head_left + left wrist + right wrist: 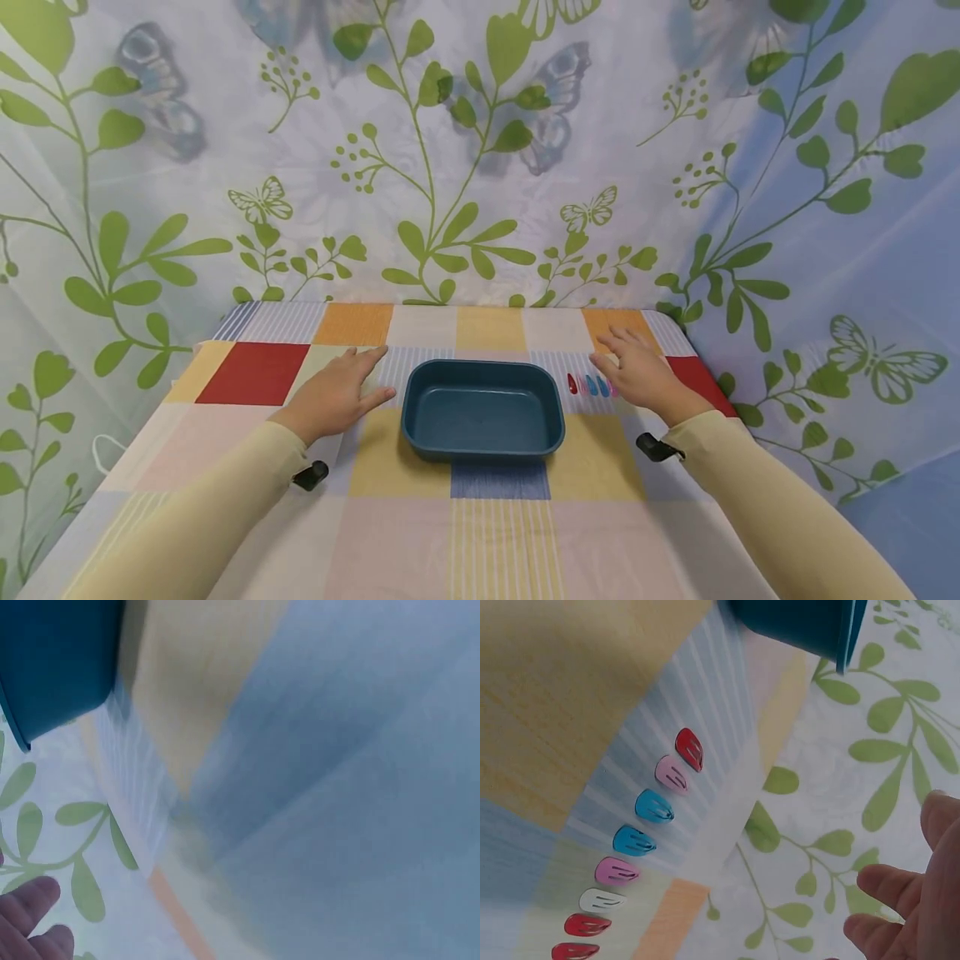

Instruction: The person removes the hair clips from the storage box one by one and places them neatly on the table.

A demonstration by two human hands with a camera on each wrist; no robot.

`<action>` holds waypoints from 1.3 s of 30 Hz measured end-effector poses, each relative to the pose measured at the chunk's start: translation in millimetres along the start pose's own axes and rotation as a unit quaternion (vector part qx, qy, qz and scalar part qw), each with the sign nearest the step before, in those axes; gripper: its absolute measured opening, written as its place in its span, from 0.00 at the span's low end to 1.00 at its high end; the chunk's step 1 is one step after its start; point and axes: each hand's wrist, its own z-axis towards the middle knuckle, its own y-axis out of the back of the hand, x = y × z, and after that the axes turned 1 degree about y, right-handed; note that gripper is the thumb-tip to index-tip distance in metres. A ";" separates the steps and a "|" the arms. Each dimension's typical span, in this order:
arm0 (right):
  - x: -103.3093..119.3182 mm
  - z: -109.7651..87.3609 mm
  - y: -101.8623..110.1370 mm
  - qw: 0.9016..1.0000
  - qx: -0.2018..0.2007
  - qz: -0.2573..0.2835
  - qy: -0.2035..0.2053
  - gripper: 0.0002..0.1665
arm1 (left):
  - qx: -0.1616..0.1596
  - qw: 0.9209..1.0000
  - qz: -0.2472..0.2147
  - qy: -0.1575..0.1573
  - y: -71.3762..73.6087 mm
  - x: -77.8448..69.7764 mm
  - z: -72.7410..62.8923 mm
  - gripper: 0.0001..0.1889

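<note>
A dark teal rectangular tub (482, 455) stands in the middle of the table, its inside bare. To its left, my left hand (335, 393) hovers over the cloth with fingers extended and nothing held. My right hand (637, 372) is held out on the other side, its fingers spread and free of any object. Beside and partly beneath the right hand lies a row of snap hair clips (592, 384). In the right wrist view the row runs from a red clip (689, 748) through pink, blue (634, 840) and white (602, 900) to more red ones.
A patchwork-patterned cloth (442, 542) covers the table. Behind it and at both sides hang curtains (480, 183) printed with green leaves and butterflies. Black wrist straps (311, 475) show at the cuffs. A white cord (105, 450) loops at the left edge.
</note>
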 end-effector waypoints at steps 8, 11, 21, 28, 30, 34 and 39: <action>8.4 -4.3 -1.7 0.999 -0.009 -0.019 0.025 0.40 | -0.019 0.999 0.042 0.000 5.7 8.4 1.6 0.44; 9.7 -5.3 -3.7 0.999 -0.010 -0.016 0.033 0.41 | -0.016 0.999 0.051 0.008 5.8 12.0 2.1 0.45; 8.1 -4.7 -9.5 0.998 -0.019 -0.044 0.047 0.42 | -0.005 0.998 0.059 0.023 7.8 17.4 2.7 0.45; 7.9 -3.8 -15.4 0.997 -0.020 -0.053 0.049 0.42 | 0.000 0.998 0.059 0.032 6.4 19.9 2.0 0.45; 8.3 -3.7 -16.9 0.997 -0.021 -0.057 0.049 0.42 | 0.000 0.998 0.058 0.032 5.9 19.7 1.7 0.45; 14.7 -4.4 -18.7 0.996 -0.026 -0.066 0.053 0.43 | -0.004 0.998 0.064 0.024 5.8 16.0 1.5 0.45; 34.4 -7.6 -20.4 0.996 -0.016 -0.066 0.057 0.45 | -0.004 0.998 0.067 0.013 5.1 7.4 2.5 0.44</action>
